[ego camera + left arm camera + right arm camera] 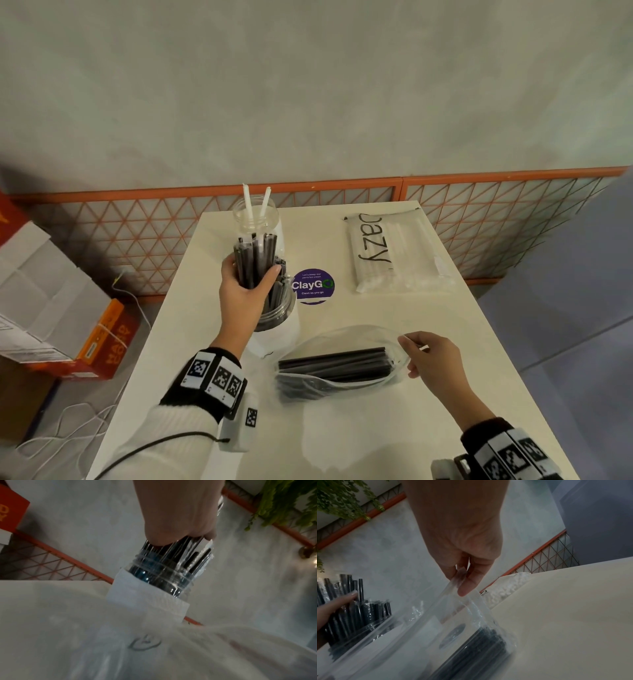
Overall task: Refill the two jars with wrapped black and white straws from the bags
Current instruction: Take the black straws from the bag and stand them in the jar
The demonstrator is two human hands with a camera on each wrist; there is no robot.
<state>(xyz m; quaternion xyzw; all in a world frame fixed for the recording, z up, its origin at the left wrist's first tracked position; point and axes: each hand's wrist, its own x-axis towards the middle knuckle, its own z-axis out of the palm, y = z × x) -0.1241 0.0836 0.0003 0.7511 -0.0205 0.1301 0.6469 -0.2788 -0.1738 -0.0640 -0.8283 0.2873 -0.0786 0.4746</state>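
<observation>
Against a grey wall with orange lattice panels stands our white counter [394,428]. Our left hand [241,291] curls around a bundle of wrapped black straws [255,263], their lower ends inside the near clear jar [277,313]. Behind it, the far jar [255,216] holds two white straws. Our right hand [433,356] pinches the rim of the clear bag [342,363] holding more black straws. The bag of white straws [394,253] lies at the far right.
</observation>
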